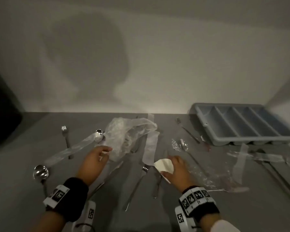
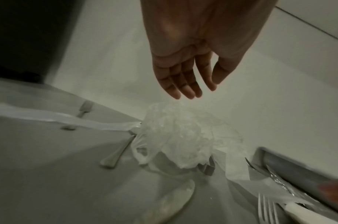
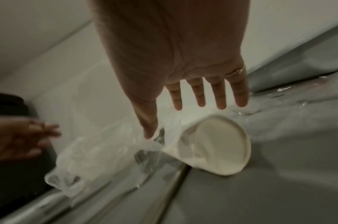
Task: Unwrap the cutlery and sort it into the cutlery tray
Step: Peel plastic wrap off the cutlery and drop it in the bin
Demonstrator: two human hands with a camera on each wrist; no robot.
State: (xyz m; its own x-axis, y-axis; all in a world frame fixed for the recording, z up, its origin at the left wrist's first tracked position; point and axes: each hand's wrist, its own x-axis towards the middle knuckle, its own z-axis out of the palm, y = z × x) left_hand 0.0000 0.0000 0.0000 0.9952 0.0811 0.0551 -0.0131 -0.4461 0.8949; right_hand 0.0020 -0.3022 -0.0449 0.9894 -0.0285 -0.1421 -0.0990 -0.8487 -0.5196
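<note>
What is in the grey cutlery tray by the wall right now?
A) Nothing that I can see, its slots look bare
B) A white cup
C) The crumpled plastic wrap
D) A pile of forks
A: in the head view the cutlery tray shows only bare slots, while forks and spoons, such as the fork on the left, lie out on the grey table.

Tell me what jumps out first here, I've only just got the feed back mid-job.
Loose cutlery and clear wrapping lie scattered over the grey table, with a big crumpled plastic wrap heaped mid-table just beyond the open left hand. The right hand, fingers spread, is at a cream paper piece near the front. Far right against the wall, the grey cutlery tray looks empty in every compartment that shows.
</note>
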